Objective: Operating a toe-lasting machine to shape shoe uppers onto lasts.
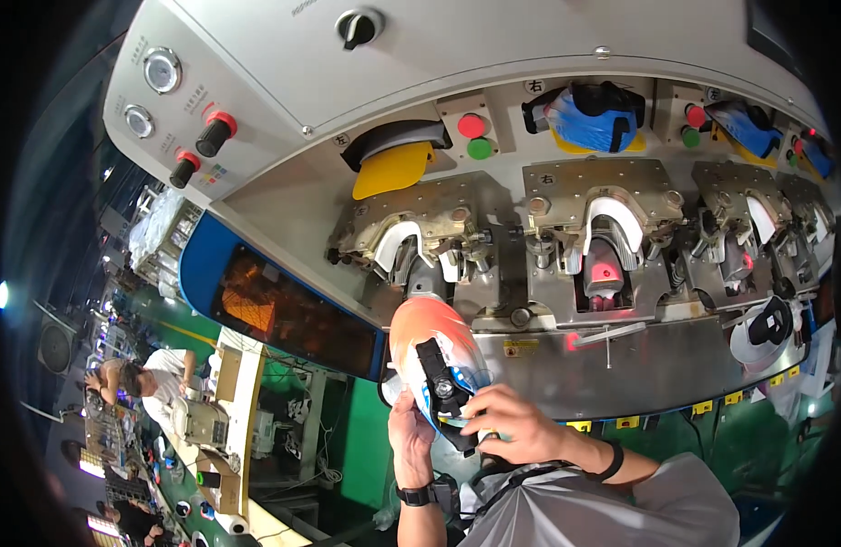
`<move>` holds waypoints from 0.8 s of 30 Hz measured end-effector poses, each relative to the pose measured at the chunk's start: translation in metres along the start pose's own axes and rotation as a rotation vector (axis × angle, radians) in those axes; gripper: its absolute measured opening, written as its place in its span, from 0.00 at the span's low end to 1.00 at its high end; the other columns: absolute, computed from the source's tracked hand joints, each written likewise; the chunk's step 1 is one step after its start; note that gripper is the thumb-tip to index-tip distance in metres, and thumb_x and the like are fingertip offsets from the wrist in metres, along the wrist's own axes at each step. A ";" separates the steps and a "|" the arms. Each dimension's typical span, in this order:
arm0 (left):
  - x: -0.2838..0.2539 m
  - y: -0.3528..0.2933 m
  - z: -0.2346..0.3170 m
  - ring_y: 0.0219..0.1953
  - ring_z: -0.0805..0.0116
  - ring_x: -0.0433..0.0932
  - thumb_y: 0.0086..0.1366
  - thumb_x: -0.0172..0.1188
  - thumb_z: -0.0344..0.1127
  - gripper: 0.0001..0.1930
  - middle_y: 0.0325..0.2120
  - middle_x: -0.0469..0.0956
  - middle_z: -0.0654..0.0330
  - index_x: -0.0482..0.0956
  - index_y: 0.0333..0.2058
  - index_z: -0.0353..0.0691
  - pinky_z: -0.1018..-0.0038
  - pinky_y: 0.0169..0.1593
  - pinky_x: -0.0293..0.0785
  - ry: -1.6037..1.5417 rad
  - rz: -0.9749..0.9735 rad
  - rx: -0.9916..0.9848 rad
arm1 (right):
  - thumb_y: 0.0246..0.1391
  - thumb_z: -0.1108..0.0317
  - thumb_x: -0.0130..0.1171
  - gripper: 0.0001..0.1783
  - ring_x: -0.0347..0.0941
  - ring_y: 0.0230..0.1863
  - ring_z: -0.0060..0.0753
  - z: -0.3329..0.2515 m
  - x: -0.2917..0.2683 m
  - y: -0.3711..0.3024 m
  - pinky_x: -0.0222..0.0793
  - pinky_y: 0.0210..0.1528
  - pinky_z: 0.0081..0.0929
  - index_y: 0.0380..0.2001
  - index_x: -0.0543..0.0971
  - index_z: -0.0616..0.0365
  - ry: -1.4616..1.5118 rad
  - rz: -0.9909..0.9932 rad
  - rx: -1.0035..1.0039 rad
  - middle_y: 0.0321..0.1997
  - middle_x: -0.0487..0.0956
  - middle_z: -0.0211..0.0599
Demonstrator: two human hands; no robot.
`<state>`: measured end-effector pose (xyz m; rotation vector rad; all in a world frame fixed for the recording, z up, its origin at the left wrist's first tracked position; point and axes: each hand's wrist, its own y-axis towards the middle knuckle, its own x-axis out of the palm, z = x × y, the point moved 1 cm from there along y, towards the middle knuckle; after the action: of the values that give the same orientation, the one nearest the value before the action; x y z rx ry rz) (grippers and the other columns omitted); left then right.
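A shoe upper (430,333) with an orange toe, white middle, blue sides and a black tongue with a round dial is between my hands, its toe facing the machine. On its left side, my left hand (411,433) is closed around the edge near the collar. My right hand (513,424) has curled fingers on the collar's right side, by the dial; the fingertips are partly hidden. Just beyond the toe stands the leftmost metal mould (424,276), below a white curved pad (395,239).
More moulding stations line the machine to the right, one with a red-lit mould (603,271). Blue uppers (592,121) and a yellow-and-black piece (391,171) rest on the ledge behind. Red button (471,126) and green button (479,149) sit between. A co-worker (165,378) is at far left.
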<state>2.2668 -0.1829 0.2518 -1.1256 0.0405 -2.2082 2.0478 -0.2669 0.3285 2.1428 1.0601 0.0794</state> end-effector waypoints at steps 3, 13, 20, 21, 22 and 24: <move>-0.006 0.039 0.011 0.43 0.66 0.81 0.71 0.50 0.34 0.14 0.44 0.80 0.55 0.73 0.50 0.32 0.68 0.50 0.78 -0.008 -0.037 -0.207 | 0.56 0.64 0.62 0.17 0.74 0.42 0.29 0.038 0.003 -0.018 0.71 0.36 0.23 0.46 0.78 0.61 0.385 0.472 0.537 0.46 0.79 0.38; -0.010 0.156 0.065 0.43 0.65 0.80 0.68 0.56 0.30 0.11 0.41 0.81 0.55 0.78 0.45 0.29 0.69 0.50 0.76 0.224 -0.095 -0.240 | 0.63 0.54 0.56 0.16 0.58 0.16 0.17 0.145 0.074 0.048 0.44 0.13 0.15 0.28 0.72 0.53 0.958 0.772 1.054 0.23 0.68 0.25; -0.001 0.197 0.067 0.34 0.69 0.81 0.62 0.66 0.36 0.14 0.35 0.82 0.58 0.81 0.40 0.31 0.73 0.40 0.79 0.328 -0.078 -0.203 | 0.59 0.55 0.62 0.17 0.59 0.13 0.18 0.166 0.078 0.065 0.45 0.11 0.18 0.27 0.74 0.58 0.798 0.952 1.011 0.22 0.71 0.27; -0.006 0.202 0.067 0.34 0.70 0.81 0.62 0.66 0.36 0.13 0.35 0.82 0.59 0.81 0.40 0.31 0.73 0.39 0.79 0.348 -0.076 -0.223 | 0.58 0.55 0.63 0.18 0.60 0.13 0.18 0.165 0.077 0.069 0.46 0.11 0.18 0.27 0.74 0.58 0.785 0.951 1.011 0.22 0.71 0.27; -0.010 0.206 0.067 0.33 0.70 0.81 0.62 0.66 0.36 0.13 0.34 0.82 0.59 0.81 0.40 0.31 0.74 0.38 0.79 0.369 -0.073 -0.242 | 0.58 0.55 0.64 0.18 0.61 0.12 0.19 0.164 0.078 0.071 0.47 0.10 0.18 0.26 0.74 0.59 0.772 0.949 1.012 0.21 0.71 0.27; -0.008 0.207 0.063 0.32 0.71 0.81 0.63 0.66 0.36 0.12 0.34 0.82 0.59 0.81 0.39 0.31 0.75 0.37 0.79 0.336 -0.070 -0.221 | 0.57 0.55 0.64 0.18 0.62 0.12 0.19 0.157 0.082 0.078 0.47 0.09 0.18 0.26 0.74 0.59 0.735 0.973 1.028 0.20 0.71 0.27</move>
<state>2.4271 -0.3255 0.2226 -0.8655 0.4023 -2.4805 2.2092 -0.3316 0.2429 3.5527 0.2284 1.0263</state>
